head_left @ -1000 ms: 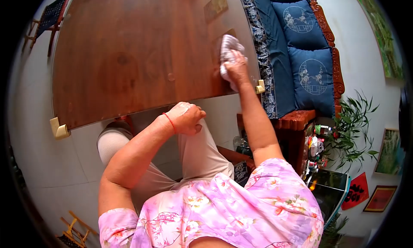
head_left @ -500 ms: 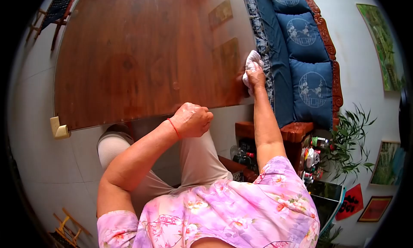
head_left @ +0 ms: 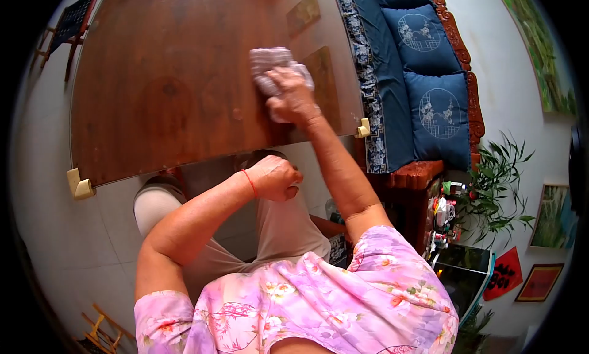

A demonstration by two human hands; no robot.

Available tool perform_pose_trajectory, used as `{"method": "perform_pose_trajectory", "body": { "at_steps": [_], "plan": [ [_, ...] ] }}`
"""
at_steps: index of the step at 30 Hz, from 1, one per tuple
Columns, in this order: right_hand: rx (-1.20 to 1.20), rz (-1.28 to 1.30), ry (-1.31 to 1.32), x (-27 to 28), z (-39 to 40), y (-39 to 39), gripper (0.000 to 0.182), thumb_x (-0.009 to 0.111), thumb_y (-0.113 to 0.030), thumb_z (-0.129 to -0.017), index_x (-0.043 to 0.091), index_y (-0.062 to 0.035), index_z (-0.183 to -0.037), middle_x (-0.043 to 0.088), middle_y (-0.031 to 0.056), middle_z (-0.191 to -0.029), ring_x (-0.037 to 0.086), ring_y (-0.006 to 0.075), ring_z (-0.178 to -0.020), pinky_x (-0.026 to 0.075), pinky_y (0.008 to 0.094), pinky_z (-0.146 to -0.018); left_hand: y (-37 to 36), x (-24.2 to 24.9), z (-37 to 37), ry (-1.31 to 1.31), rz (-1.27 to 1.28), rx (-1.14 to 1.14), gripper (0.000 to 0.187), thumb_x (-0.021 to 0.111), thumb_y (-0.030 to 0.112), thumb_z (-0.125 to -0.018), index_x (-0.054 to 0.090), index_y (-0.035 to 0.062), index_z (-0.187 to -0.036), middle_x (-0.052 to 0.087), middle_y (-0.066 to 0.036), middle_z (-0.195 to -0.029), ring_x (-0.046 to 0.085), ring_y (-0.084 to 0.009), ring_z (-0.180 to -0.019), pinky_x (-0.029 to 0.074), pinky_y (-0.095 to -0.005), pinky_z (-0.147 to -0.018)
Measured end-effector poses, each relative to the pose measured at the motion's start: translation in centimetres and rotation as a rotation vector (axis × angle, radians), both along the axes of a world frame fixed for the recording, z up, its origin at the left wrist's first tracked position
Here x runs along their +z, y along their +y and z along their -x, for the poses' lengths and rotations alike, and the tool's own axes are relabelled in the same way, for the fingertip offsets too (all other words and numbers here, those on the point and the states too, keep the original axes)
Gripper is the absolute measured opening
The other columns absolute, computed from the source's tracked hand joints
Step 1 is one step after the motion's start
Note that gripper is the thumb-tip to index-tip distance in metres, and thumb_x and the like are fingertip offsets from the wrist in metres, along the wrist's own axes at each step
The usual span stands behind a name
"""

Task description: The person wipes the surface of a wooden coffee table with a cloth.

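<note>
A pale striped cloth point(head_left: 270, 60) lies bunched on the glossy dark wooden table point(head_left: 165, 65), right of its middle. My right hand point(head_left: 293, 97) presses down on it with the fingers closed over its near part. My left hand point(head_left: 276, 178) is curled into a loose fist just off the table's near edge, above my knee, with a red string round the wrist. Whether anything is inside that fist is hidden.
Cream corner guards sit on the table's near left point(head_left: 80, 184) and near right point(head_left: 363, 128) corners. A carved wooden sofa with blue cushions point(head_left: 440, 106) runs along the right. A dark chair point(head_left: 72, 23) stands at the back left.
My right hand has moved left with the cloth, from the table's right edge further onto the top. The right corner guard now shows. My left hand is nearly where it was.
</note>
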State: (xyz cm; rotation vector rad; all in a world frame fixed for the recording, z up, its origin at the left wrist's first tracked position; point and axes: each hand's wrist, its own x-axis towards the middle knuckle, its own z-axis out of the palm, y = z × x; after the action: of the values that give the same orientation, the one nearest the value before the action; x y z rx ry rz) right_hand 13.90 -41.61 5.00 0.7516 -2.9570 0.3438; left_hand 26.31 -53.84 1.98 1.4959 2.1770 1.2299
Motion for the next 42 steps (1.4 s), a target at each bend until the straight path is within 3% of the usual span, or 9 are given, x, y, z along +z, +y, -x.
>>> {"method": "perform_pose_trajectory", "body": {
  "at_steps": [2,4,5,12,17,26,35,40,42],
  "plan": [
    [0.22,0.134,-0.017,0.2,-2.1,-4.0,0.057,0.067,-0.014,-0.058,0.059,-0.005,-0.114,0.055,0.0182,-0.125,0.046,0.0368,-0.122,0.031,0.0455,-0.107,0.6,0.0,-0.5,-0.088,0.169,-0.117,0.017,0.06,0.02,-0.071,0.064,0.0091,-0.083,0.064,-0.012,-0.076,0.061,-0.0324,-0.075,0.048,-0.0435,-0.073],
    [0.32,0.123,-0.013,0.6,-4.7,-7.4,0.058,0.068,-0.013,-0.057,0.058,-0.0083,-0.114,0.054,0.0161,-0.123,0.046,0.0367,-0.121,0.032,0.047,-0.105,0.7,-2.2,-1.0,-0.1,0.01,-0.112,0.019,0.059,0.019,-0.071,0.064,0.0091,-0.086,0.065,-0.014,-0.083,0.061,-0.0321,-0.082,0.047,-0.0408,-0.081],
    [0.306,0.128,0.013,0.2,-5.4,-8.3,0.058,0.067,-0.013,-0.059,0.057,-0.0091,-0.115,0.054,0.015,-0.124,0.046,0.0361,-0.121,0.032,0.0471,-0.105,0.9,-3.8,-1.5,-0.075,-0.035,-0.043,0.021,0.058,0.022,-0.07,0.063,0.0067,-0.084,0.064,-0.012,-0.08,0.061,-0.0289,-0.075,0.047,-0.0412,-0.071],
    [0.114,0.153,0.051,-0.6,-6.5,-5.3,0.053,0.068,-0.019,-0.062,0.059,-0.0107,-0.114,0.054,0.0101,-0.126,0.045,0.0314,-0.122,0.032,0.046,-0.103,-4.4,-0.4,-1.2,0.049,0.617,0.152,0.017,0.061,0.021,-0.069,0.062,0.0091,-0.081,0.064,-0.014,-0.08,0.062,-0.0317,-0.077,0.05,-0.0424,-0.067],
    [-0.185,0.076,0.124,-2.3,-5.4,3.1,0.055,0.06,-0.025,-0.064,0.059,-0.0105,-0.117,0.054,0.0128,-0.127,0.048,0.0304,-0.12,0.033,0.0451,-0.103,-8.9,0.8,-6.8,0.056,0.157,0.744,0.011,0.062,0.017,-0.079,0.062,0.0082,-0.085,0.063,-0.01,-0.084,0.062,-0.0311,-0.081,0.05,-0.0401,-0.071],
    [-0.692,-0.129,0.037,-3.5,-4.0,20.3,0.059,0.055,-0.034,-0.071,0.054,-0.0128,-0.126,0.057,0.0113,-0.123,0.053,0.0307,-0.114,0.042,0.0416,-0.098,-14.9,3.2,-21.4,0.076,-0.01,1.212,0.01,0.059,0.0,-0.08,0.062,0.0014,-0.089,0.065,-0.012,-0.087,0.062,-0.0235,-0.07,0.05,-0.0305,-0.064],
    [-0.46,-0.017,0.13,-4.3,-5.5,20.2,0.059,0.056,-0.029,-0.069,0.055,-0.0128,-0.125,0.053,0.0131,-0.128,0.049,0.0301,-0.119,0.035,0.0389,-0.105,-16.2,-1.6,-33.2,0.067,-0.013,1.772,0.013,0.057,0.008,-0.085,0.065,0.0024,-0.093,0.064,-0.01,-0.086,0.061,-0.0233,-0.079,0.049,-0.0309,-0.073],
    [-0.252,0.044,0.188,-4.1,-10.6,11.6,0.059,0.059,-0.026,-0.065,0.057,-0.0109,-0.123,0.052,0.0141,-0.13,0.048,0.0301,-0.121,0.035,0.0406,-0.105,-21.5,-13.4,-42.6,0.005,0.668,1.634,0.024,0.056,0.022,-0.083,0.066,0.006,-0.098,0.066,-0.013,-0.092,0.061,-0.0309,-0.091,0.037,-0.0454,-0.095],
    [-0.187,0.089,0.187,-4.0,-11.3,7.9,0.059,0.06,-0.025,-0.064,0.058,-0.0106,-0.122,0.052,0.0144,-0.131,0.047,0.0312,-0.121,0.035,0.0426,-0.104,-20.8,-13.7,-44.8,-0.16,0.902,1.529,0.024,0.049,0.02,-0.087,0.066,0.0036,-0.089,0.065,-0.015,-0.089,0.059,-0.0333,-0.088,0.037,-0.0456,-0.096]
  ]
}}
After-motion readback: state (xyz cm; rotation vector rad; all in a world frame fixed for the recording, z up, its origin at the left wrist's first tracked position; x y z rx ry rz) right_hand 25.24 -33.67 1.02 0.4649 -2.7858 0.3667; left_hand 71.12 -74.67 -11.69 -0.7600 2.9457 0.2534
